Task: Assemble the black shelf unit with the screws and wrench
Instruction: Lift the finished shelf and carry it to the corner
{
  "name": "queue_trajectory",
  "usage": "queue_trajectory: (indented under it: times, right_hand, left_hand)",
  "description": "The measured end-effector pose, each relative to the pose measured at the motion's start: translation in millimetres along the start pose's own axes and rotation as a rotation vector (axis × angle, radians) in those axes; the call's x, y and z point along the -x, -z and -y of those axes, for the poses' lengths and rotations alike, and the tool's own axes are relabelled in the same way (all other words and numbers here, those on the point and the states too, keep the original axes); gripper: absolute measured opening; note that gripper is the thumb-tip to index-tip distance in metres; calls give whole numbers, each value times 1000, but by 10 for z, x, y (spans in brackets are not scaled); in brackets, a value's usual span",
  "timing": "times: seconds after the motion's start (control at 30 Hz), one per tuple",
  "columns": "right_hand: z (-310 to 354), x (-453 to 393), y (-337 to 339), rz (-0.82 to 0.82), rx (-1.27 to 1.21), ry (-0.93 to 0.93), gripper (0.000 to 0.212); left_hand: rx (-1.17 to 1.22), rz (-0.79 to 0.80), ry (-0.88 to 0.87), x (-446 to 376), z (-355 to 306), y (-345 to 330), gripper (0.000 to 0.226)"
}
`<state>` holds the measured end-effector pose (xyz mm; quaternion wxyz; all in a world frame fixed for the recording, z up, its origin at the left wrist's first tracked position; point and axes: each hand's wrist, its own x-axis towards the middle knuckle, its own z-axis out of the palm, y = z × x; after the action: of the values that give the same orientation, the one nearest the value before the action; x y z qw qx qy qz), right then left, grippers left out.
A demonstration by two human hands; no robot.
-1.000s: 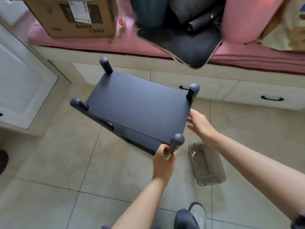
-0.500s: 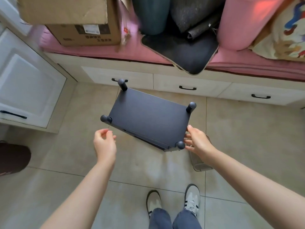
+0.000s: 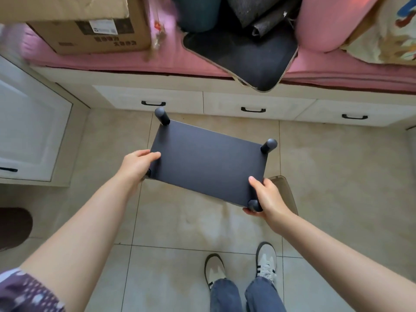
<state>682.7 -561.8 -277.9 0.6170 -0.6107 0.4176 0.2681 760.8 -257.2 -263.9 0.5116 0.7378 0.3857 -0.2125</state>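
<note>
Shelf: the black shelf unit (image 3: pixel 208 162) hung over the tiled floor (image 3: pixel 337 188), its flat panel facing me, and I held it by its two short ends.
Posts: round-capped posts stood at the corners; I saw one at the far left corner (image 3: pixel 161 115), one at the far right (image 3: pixel 268 145), and one at the near right (image 3: pixel 254 204). The near left one was mostly hidden behind my hand.
Left hand: my left hand (image 3: pixel 137 164) gripped the left edge, fingers laid over the panel's top.
Right hand: my right hand (image 3: pixel 269 197) gripped the near right corner, thumb on the panel, fingers curled round underneath beside the post.
Tray: a clear plastic tray (image 3: pixel 286 194) lay on the floor just behind my right hand, partly covered by it.
Surroundings: a bench with white drawers (image 3: pixel 258 104) ran along the far side, with a pink cushion (image 3: pixel 180 61) and a cardboard box (image 3: pixel 94 37) on it.
Feet: my two sneakers (image 3: pixel 265 260) stood on the tiles below the shelf.
</note>
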Motion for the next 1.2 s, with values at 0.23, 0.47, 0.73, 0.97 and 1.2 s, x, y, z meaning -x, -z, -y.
queue_trajectory:
  times: [0.23,0.47,0.73,0.97,1.2]
  right_hand:
    - [-74,84,-34,8,-39,76,25]
    - [73,262,105,46,87,163,32]
    - [321,952,397,71,45,194,25]
    - [637,1850,836,66,21,432,48]
    - [790,2520,1365,-226,-62,616,43]
  left_hand:
    - [62,46,-13,36,64,-4,32]
    - [132,11,25,388,161,21,33]
    - [155,66,-72,1366,-120,295,23]
    - [202,78,-385,2311,-499,500,55]
    - [88,-79,-678,3203,-877,193,12]
